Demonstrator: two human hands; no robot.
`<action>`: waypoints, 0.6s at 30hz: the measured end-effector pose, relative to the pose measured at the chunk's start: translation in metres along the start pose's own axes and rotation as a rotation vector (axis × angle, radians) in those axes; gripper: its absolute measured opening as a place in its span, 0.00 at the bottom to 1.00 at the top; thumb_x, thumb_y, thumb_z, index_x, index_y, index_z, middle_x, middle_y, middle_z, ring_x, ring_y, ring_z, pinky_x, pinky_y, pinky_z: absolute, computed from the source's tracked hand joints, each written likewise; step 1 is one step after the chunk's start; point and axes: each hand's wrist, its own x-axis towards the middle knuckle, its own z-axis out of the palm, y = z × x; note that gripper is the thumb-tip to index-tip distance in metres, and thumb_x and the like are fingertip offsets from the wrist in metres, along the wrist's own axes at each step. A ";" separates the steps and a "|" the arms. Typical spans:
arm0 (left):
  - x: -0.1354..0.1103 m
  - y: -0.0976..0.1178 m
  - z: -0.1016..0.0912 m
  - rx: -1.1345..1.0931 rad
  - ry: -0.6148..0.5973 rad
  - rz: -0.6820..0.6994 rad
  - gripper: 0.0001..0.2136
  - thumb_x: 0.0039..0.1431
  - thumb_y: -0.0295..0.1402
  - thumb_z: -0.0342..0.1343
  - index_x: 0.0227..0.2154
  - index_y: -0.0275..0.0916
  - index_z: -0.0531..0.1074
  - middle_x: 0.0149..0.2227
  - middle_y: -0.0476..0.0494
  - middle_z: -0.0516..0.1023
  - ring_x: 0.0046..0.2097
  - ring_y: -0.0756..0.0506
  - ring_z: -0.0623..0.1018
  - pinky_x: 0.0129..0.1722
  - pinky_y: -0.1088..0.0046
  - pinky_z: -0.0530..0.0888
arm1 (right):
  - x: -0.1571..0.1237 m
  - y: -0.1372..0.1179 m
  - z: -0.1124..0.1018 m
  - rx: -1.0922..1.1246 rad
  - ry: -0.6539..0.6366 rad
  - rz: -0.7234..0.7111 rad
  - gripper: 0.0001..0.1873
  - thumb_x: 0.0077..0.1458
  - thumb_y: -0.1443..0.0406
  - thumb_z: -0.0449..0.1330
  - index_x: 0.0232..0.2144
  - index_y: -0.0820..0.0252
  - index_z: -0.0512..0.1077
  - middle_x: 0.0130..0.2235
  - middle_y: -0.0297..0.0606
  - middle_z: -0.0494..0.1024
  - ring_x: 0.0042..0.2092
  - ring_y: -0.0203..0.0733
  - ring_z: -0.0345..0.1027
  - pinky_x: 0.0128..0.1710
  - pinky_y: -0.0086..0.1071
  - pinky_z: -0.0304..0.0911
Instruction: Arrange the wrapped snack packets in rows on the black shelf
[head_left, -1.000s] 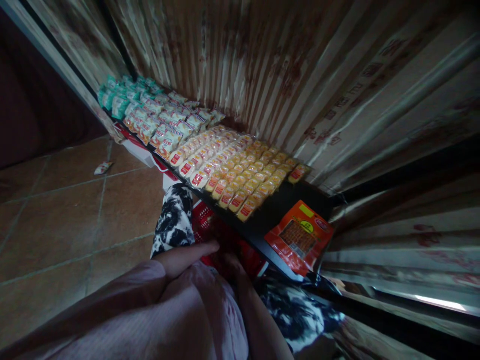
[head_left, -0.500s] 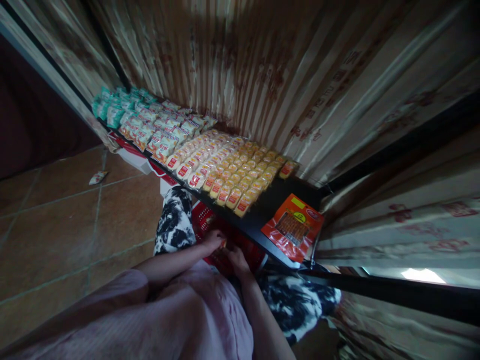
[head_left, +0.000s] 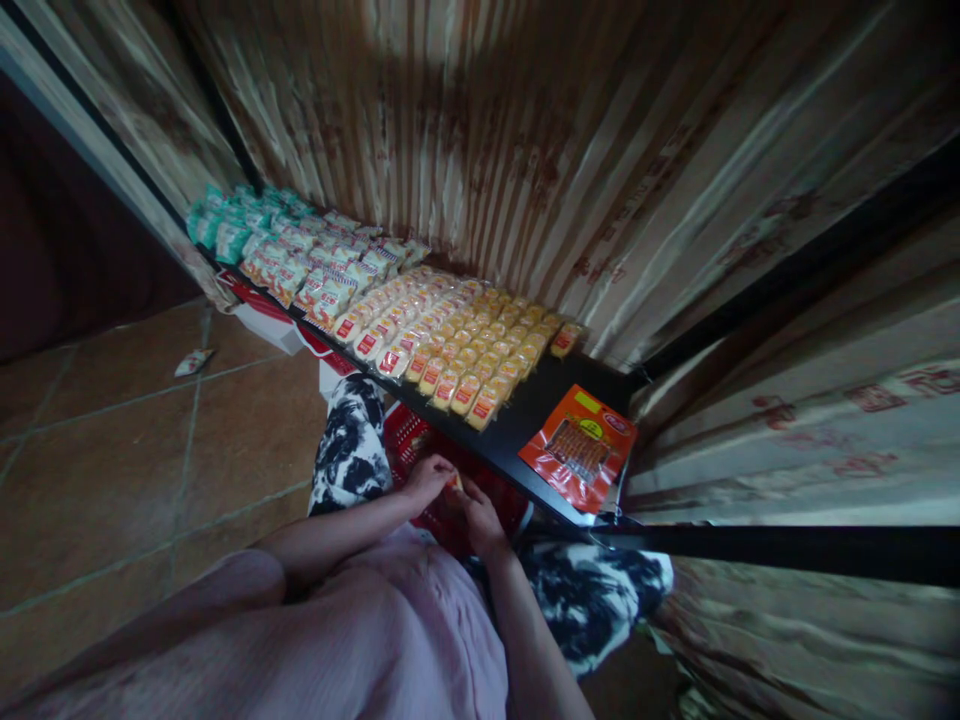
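Note:
My left hand (head_left: 430, 481) and my right hand (head_left: 478, 512) meet over a red plastic basket (head_left: 405, 432) between my knees. Both have their fingers closed on a small yellow-orange packet (head_left: 455, 483); most of it is hidden by the fingers. Just beyond, on a black shelf (head_left: 517, 440), lie rows of yellow wrapped snack cakes (head_left: 480, 350) with red labels. Paler wrapped snack cakes (head_left: 397, 320) continue the rows to the left. A flat orange bag (head_left: 581, 447) with a clear window lies at the shelf's right end.
White snack bags (head_left: 326, 270) and green snack bags (head_left: 232, 225) fill the shelf's left part. A pleated curtain (head_left: 450, 130) hangs behind it. Black bars (head_left: 787, 550) frame the right side. One small packet (head_left: 194, 362) lies on the tiled floor (head_left: 247, 430).
Both hands have risen slightly and shifted a little right, still together, and the yellow-orange packet shows more between them. The view has shifted slightly; the goods on the shelf stay put.

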 end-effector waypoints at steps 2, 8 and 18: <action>-0.002 0.002 -0.001 0.001 0.016 0.004 0.05 0.51 0.27 0.52 0.31 0.36 0.72 0.31 0.46 0.76 0.35 0.49 0.74 0.38 0.75 0.69 | -0.003 -0.003 0.003 0.069 0.005 0.004 0.26 0.33 0.58 0.67 0.39 0.59 0.73 0.36 0.39 0.80 0.39 0.49 0.74 0.40 0.39 0.68; -0.006 0.006 -0.002 -0.002 0.074 0.013 0.04 0.52 0.27 0.51 0.30 0.36 0.70 0.33 0.45 0.75 0.37 0.49 0.74 0.39 0.76 0.68 | -0.004 -0.004 0.003 0.092 0.008 -0.011 0.22 0.38 0.53 0.65 0.36 0.58 0.75 0.38 0.39 0.80 0.41 0.50 0.74 0.40 0.40 0.69; -0.014 0.017 -0.003 -0.056 0.072 0.059 0.03 0.52 0.31 0.54 0.29 0.37 0.70 0.31 0.47 0.75 0.36 0.49 0.73 0.37 0.78 0.68 | -0.007 -0.006 -0.001 -0.113 0.131 -0.209 0.30 0.37 0.54 0.66 0.44 0.59 0.73 0.45 0.41 0.77 0.48 0.49 0.70 0.46 0.39 0.65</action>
